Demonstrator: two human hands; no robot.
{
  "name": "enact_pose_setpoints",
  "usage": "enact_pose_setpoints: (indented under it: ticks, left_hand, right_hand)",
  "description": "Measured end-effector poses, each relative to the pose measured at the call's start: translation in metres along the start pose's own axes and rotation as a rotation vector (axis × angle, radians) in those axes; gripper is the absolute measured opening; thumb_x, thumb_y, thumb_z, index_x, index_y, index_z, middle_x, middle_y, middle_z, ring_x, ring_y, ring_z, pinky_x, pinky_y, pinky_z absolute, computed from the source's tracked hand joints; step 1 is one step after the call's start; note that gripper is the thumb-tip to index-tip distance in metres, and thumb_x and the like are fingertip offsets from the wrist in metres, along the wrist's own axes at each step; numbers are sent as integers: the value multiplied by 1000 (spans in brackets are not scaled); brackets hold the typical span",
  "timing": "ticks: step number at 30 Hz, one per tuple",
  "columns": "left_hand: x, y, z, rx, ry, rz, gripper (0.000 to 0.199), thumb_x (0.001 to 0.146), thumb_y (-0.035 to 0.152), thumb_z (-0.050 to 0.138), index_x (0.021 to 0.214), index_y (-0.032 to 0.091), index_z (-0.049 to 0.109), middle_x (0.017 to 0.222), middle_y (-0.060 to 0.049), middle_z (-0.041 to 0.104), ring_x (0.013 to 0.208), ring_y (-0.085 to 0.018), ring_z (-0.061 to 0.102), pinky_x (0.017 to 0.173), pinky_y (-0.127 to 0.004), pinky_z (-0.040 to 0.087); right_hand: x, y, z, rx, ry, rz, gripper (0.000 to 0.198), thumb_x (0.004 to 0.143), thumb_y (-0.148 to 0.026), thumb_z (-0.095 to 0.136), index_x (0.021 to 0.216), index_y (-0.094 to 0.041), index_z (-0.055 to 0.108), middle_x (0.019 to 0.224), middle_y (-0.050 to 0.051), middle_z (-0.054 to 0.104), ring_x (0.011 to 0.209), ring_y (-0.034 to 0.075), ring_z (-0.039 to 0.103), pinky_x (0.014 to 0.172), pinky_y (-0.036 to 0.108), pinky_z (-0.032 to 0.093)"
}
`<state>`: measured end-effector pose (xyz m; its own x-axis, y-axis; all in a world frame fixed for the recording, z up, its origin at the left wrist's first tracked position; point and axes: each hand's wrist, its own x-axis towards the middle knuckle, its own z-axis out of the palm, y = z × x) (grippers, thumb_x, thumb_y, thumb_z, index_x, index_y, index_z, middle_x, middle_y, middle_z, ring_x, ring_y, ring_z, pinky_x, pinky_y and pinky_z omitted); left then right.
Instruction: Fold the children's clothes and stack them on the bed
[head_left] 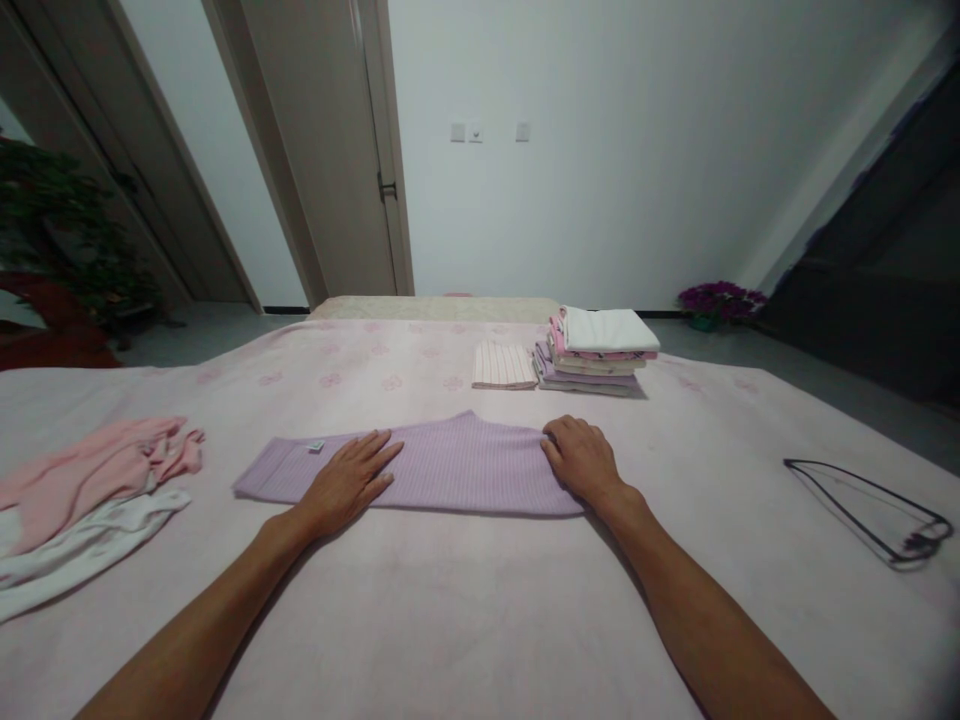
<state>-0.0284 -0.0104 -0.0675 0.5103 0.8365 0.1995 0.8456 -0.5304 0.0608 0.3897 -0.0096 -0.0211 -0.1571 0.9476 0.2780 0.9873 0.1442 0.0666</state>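
A pair of lavender ribbed trousers [457, 465], folded lengthwise, lies across the middle of the bed. A small white label [316, 447] shows near their left end. My left hand [352, 477] rests flat on the left part of the cloth, fingers spread. At the right end, my right hand [583, 455] has its fingers curled around the trousers' edge; the fingertips are partly hidden.
Pink and white clothes [105, 480] lie crumpled at left. Behind the trousers sit a folded striped cloth [504, 366] and a stack of folded clothes [600, 350]. A black wire hanger-like frame [862, 505] lies at right on the pale pink bedspread [465, 610].
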Motion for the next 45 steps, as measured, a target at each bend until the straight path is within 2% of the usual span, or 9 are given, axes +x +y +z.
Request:
enact_pose_setpoints:
  ticks: [4,10,18,20,23,27,30,38,45]
  left_hand:
    - [-1,1,1,-18,17,-8,56,103,52,33,154,31,38,162,-4,34,150,-23,32,122,-46,27]
    - [-2,1,0,-54,20,-17,55,102,51,35,154,33,37,162,-5,34,150,-24,31,122,-48,26]
    - [-3,1,-4,-61,8,-13,56,103,51,32,154,29,39,162,-5,34,150,-23,30,123,-45,25]
    - [-3,1,-3,-62,18,-13,56,103,51,32,154,30,39,162,-5,34,150,-23,31,122,-45,26]
    - [-3,3,-3,-69,14,-20,56,103,51,33,153,29,39,162,-6,35,150,-24,32,122,-47,26]
    - [-3,4,-8,-100,4,-29,55,102,51,34,152,29,43,160,-5,37,149,-23,32,123,-47,26]
    - [-5,-5,-11,-128,17,-65,54,102,50,33,149,27,47,159,-6,40,148,-22,35,122,-45,28]
    - [-18,-57,-13,-180,168,-297,48,98,46,41,129,19,65,135,-10,66,126,-25,59,112,-43,42]
    - [0,-56,-20,-184,184,-287,39,96,46,46,113,21,70,115,-10,71,108,-25,65,99,-39,49]
  right_hand:
    - [-4,1,-3,-54,-15,-21,18,99,-31,51,99,-19,64,104,11,66,99,24,60,86,36,39]
    - [1,3,-1,-52,7,33,21,102,-30,44,101,-18,62,104,12,65,95,24,60,80,35,40]
    - [1,5,-1,-26,-35,4,21,99,-31,49,104,-18,64,107,13,67,101,26,61,92,39,40]
    - [-1,2,-3,4,23,-26,23,98,-31,50,110,-18,65,112,13,68,110,27,60,103,44,36]
    - [-6,-8,-4,84,96,-136,37,100,-34,46,129,-17,60,136,14,61,131,28,49,117,47,26]
    - [-13,-22,6,195,-20,-373,56,102,-44,36,151,-19,42,159,11,39,148,25,31,122,47,23]
    - [-14,-24,17,188,-97,-380,59,103,-47,33,154,-20,38,160,11,36,149,25,29,123,50,23]
    - [-9,-18,31,170,-71,-332,59,103,-49,33,155,-20,37,161,11,34,150,25,28,122,51,23]
    - [-10,-19,30,182,-54,-325,59,102,-51,34,153,-21,41,160,11,37,149,25,30,122,51,24]
